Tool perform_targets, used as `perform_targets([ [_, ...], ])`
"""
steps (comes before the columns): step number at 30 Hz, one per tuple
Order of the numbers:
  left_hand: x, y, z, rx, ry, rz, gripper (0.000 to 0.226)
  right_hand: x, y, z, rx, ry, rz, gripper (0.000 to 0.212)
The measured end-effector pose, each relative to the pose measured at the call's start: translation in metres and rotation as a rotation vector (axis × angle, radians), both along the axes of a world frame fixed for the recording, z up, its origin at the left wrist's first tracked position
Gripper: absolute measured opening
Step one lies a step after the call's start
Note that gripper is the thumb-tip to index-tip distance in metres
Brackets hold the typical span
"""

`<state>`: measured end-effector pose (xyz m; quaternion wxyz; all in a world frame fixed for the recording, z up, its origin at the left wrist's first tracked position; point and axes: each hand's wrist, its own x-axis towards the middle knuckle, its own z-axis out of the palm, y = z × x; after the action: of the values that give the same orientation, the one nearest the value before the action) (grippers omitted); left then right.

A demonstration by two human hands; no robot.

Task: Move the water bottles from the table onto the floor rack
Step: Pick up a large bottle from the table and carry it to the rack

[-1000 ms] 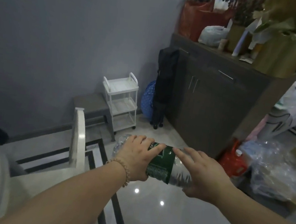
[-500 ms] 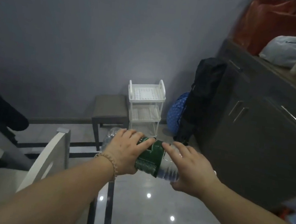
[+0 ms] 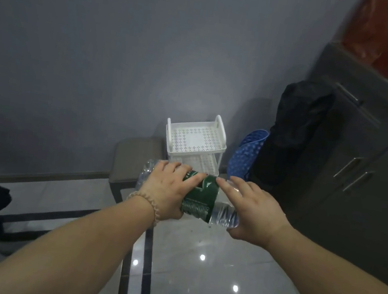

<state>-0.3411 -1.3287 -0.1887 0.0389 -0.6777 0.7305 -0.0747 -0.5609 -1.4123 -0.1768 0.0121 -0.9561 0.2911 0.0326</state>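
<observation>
Both forearms reach fwd from the bottom corners and meet mid-frame. I see the L hand [image 3: 166,190], bead bracelet [image 3: 147,206] on the wrist, palm down, fingers curled close together over the top of the bottle [image 3: 202,195] w/ fingertips on the green label, a firm grip round the middle. The R hand [image 3: 253,210] comes in from the other side, fingers laid nearly straight and slightly spread over the clear end, index tip at the label edge, thumb tucked under, so it clasps that end. The bottle lies sideways, held in the air above the glossy floor [image 3: 194,282], not yet on the rack [image 3: 195,136]. That white rack stands by the wall beyond the hands, btwn a grey stool [image 3: 137,154] and a blue mesh thing [image 3: 246,151].
</observation>
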Motion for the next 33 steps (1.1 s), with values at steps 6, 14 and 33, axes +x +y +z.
perform_targets([
  [6, 0.037, -0.102, -0.014, 0.07, -0.014, -0.083, 0.107, 0.029, -0.08, -0.019, 0.047, -0.029, -0.092, 0.113],
  [14, 0.081, -0.229, -0.043, 0.152, -0.04, -0.125, 0.107, 0.075, -0.196, -0.059, 0.167, -0.026, -0.164, 0.114],
  [33, 0.212, -0.478, -0.145, 0.38, -0.123, -0.779, 0.104, 0.23, -0.289, -0.173, 0.363, -0.166, -0.828, 0.116],
])
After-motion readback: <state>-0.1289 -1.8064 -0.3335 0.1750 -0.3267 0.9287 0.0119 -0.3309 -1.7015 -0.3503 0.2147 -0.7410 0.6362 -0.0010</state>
